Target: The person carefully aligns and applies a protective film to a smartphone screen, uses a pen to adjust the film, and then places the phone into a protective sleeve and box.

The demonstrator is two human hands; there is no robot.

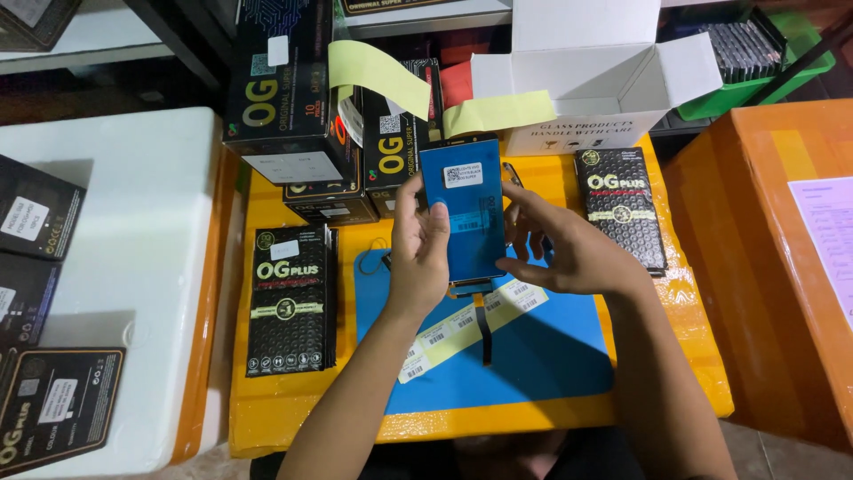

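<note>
A flat phone screen panel (pixel 471 200) with a blue film and a small white sticker is held upright over a blue mat (pixel 533 364). My left hand (pixel 419 249) grips its left edge, thumb on the face. My right hand (pixel 564 244) holds the right edge and lower corner. A thin dark ribbon cable (pixel 486 333) hangs from the panel's bottom. A strip of white barcode stickers on yellow backing (pixel 462 324) lies on the mat under my hands.
A stack of black flat packages (pixel 291 302) lies left of the mat, another (pixel 620 206) to the right. Black cartons (pixel 284 84) and an open white box (pixel 586 80) stand behind. White surface (pixel 133 231) with more black packages at left; orange table (pixel 773 222) right.
</note>
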